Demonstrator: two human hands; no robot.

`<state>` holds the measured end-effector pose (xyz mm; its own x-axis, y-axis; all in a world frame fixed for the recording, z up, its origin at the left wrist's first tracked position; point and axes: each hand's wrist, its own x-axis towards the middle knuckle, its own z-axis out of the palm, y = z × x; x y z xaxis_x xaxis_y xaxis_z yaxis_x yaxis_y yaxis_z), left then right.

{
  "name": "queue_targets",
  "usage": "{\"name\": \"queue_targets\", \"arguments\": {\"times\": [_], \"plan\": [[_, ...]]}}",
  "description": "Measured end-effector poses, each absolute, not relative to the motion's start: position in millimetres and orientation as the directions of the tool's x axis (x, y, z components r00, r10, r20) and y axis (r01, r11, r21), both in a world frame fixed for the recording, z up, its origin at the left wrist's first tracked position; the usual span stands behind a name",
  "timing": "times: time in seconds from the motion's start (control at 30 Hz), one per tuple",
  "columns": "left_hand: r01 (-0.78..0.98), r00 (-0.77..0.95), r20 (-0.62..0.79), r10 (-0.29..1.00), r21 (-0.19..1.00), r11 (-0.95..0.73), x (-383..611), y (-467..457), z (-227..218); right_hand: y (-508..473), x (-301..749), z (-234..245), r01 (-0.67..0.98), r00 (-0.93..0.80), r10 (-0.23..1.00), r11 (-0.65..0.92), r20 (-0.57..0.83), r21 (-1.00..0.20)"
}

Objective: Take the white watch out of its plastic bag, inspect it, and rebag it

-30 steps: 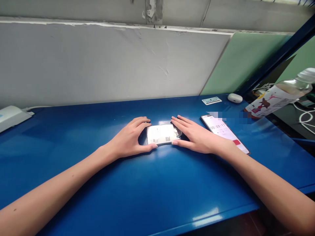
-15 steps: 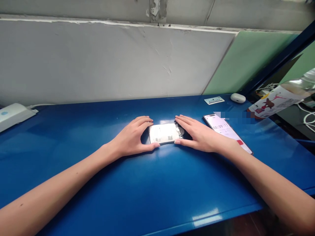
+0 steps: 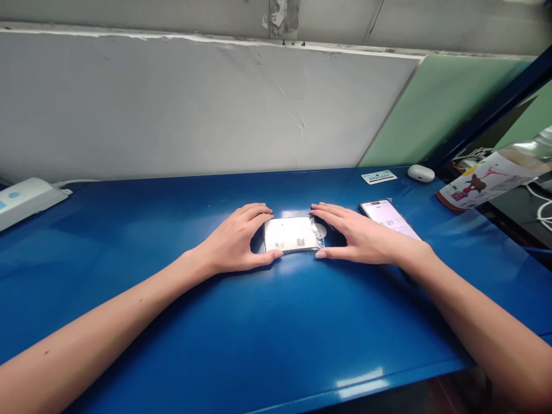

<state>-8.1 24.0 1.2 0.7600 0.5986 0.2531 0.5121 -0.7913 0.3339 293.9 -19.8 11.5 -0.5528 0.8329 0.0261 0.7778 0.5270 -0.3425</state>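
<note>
A small flat packet (image 3: 290,233) lies on the blue table between my hands. It has a white printed face with a small square code, and clear plastic wrap that crinkles at its right end. My left hand (image 3: 241,238) spans the packet's left end, thumb at the near edge and fingers at the far edge. At the right end, my right hand (image 3: 351,233) is spread around the clear plastic, its fingertips by the far corner. The right thumb sits just off the near corner, apart from the packet.
Under my right forearm lies a phone (image 3: 388,217) showing a timer. Behind it are a card (image 3: 379,177) and a white earbud case (image 3: 421,173). A labelled bottle (image 3: 485,179) leans at the right. At the far left stands a white power strip (image 3: 32,201) with a cable.
My right thumb has drawn away from the packet's near edge, and the right hand has shifted slightly right over the phone. The left hand stays on the packet. The view has moved a little.
</note>
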Motion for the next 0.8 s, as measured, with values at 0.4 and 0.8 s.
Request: {"name": "queue_targets", "arguments": {"times": [0.4, 0.8], "plan": [[0.484, 0.786, 0.248, 0.567, 0.324, -0.813, -9.1, 23.9, 2.3, -30.8, 260.4, 9.6, 0.746, -0.444, 0.876, 0.479, 0.190, -0.462], [0.483, 0.789, 0.226, 0.571, 0.346, -0.804, -8.7, 25.5, 0.1, -31.3, 253.8, -1.5, 0.789, -0.420, 0.872, 0.488, 0.254, -0.373]]}}
